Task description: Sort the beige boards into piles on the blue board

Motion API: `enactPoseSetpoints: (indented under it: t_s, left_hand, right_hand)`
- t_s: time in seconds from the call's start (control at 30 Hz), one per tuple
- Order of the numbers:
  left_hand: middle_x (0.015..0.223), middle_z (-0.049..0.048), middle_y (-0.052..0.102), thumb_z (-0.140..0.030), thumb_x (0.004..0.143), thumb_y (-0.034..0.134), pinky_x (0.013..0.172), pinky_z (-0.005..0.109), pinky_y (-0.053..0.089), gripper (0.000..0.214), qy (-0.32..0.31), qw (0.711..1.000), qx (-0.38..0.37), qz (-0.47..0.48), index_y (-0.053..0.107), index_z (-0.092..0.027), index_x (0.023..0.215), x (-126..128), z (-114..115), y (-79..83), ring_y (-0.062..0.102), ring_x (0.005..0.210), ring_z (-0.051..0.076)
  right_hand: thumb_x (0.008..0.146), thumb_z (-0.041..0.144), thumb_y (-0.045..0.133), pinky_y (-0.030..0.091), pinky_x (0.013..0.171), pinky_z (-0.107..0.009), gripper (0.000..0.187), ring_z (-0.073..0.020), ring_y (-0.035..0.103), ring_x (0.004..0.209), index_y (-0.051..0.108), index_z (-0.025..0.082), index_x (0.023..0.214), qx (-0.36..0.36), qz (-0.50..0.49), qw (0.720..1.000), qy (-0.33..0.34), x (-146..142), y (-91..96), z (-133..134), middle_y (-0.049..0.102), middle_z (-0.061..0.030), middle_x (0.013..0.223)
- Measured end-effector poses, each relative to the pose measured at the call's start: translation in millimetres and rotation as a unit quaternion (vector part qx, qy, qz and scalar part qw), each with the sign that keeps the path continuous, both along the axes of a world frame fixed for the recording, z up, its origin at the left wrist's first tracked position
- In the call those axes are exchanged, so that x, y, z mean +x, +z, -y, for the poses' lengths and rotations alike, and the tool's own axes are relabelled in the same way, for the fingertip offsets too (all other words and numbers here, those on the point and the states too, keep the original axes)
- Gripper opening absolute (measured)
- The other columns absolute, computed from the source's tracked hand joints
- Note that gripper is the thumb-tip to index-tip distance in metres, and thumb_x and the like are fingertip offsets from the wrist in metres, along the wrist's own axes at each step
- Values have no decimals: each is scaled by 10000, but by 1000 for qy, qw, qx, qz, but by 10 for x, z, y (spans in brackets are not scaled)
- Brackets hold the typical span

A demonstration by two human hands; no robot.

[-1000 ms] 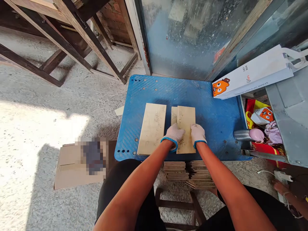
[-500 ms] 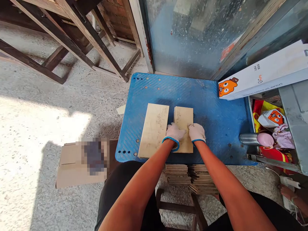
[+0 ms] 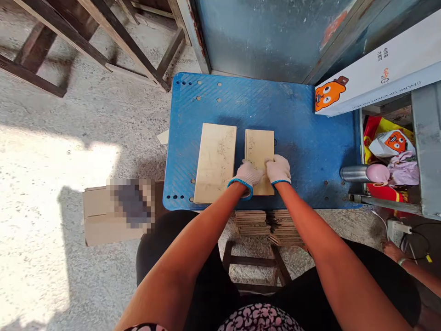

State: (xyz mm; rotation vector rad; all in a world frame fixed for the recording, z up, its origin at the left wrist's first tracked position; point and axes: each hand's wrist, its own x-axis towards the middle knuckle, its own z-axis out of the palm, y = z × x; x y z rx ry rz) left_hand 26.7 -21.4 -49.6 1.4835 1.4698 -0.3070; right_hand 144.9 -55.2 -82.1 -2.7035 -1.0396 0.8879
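Between the half-curled hands (image 3: 277,169), which hold its long edges, lies the narrower board stack (image 3: 259,146).

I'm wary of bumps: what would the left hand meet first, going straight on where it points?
The left hand would likely meet the right hand, across the narrower board; depth is unclear.

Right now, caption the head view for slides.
Gloved left hand and right hand on a narrow board stack beside a wider board on blue table.
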Motion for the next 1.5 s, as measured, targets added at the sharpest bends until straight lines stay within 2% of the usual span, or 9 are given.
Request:
enactPoseSetpoints:
  t_s: [0.17,0.33,0.47,0.57,0.7,0.9,1.13,1.37,1.5]
  left_hand:
    - [1240,224,605,-369,791,636,908,327,477,628,2,1000,28,-5,410,-42,1278,-4,58,95,590,1176,307]
    - [1339,204,501,-322,788,648,1004,352,443,621,-54,990,133,8,384,-101,1305,-84,194,257,535,1233,300]
    - [1385,182,458,-327,827,607,1016,365,441,616,-105,982,150,48,365,-130,1358,-230,318,382,526,1239,300]
    - [1436,151,436,-331,856,562,984,372,458,599,-126,982,135,48,362,-179,1400,-347,442,478,550,1211,297]
    - [1427,123,485,-356,866,542,1009,332,432,606,-145,981,114,60,377,-182,1423,-502,635,659,533,1239,278]
    - [1379,88,555,-390,893,503,973,323,459,495,-155,982,102,41,467,-232,1360,-801,981,880,567,1212,261]
    - [1148,177,691,-235,906,435,919,342,505,354,-311,948,50,-48,642,-113,1165,-994,1232,576,654,1091,284]
    - [1082,232,703,-118,795,566,864,404,535,313,-369,925,21,-92,719,-89,1067,-959,1368,405,665,1062,346]
    - [1006,220,722,-135,702,665,863,405,535,308,-428,902,-7,-46,744,-105,997,-934,1466,347,682,1012,351]
  right_hand:
    - [855,389,513,359,675,-274,280,-199,532,831,661,209,1009,11,9,999,31,29,264,210,648,-69,993]
    - [932,418,432,326,665,-275,285,-193,527,816,663,256,975,-22,-2,990,140,-118,563,1166,634,-36,906]
    - [957,354,421,327,692,-275,277,-185,556,862,668,255,883,-163,-68,955,237,-262,549,1896,655,-22,907]
    - [963,312,415,338,712,-275,258,-195,583,939,652,240,1036,-203,-60,939,273,-388,449,2144,667,-51,1018]
    - [953,291,414,372,743,-288,361,-231,598,1035,562,226,1275,-198,-27,941,272,-537,346,2224,654,-100,1147]
    - [939,349,418,414,856,-294,392,-238,594,1129,600,234,1266,-194,-63,963,175,-620,278,2236,635,-89,1266]
    - [968,390,359,430,929,-299,480,-235,553,1225,532,218,1382,-219,-38,953,206,-665,251,2294,580,-105,1366]
    - [877,246,576,481,845,-370,233,-297,645,1064,722,191,1050,-238,-40,917,317,-843,292,2382,687,-147,1127]
    - [883,172,545,492,806,-386,232,-315,665,1016,739,154,1009,-236,-35,900,365,-910,356,2278,698,-182,1069]
